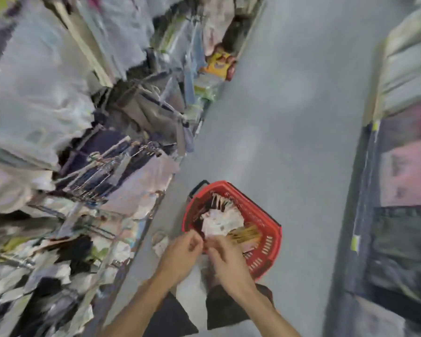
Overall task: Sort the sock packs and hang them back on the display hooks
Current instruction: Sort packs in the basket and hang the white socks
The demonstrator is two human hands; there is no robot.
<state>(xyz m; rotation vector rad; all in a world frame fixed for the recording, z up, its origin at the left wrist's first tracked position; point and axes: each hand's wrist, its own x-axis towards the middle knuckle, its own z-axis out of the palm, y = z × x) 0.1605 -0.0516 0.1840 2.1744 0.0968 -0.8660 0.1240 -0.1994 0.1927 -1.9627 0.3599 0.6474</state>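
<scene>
Both of my hands are down in the lower middle of the frame. My left hand (180, 254) and right hand (226, 261) have their fingers curled in with the tips meeting, pinching the top of a pale sock pack (192, 285) that hangs between my wrists. It's pretty blurry, so I can't tell the exact grip. Just above them a red basket (265, 220) sits on the grey floor (289, 117), with more sock packs (221, 222) piled inside. The display hooks (95, 171), crowded with packs, run up the left side of the frame.
</scene>
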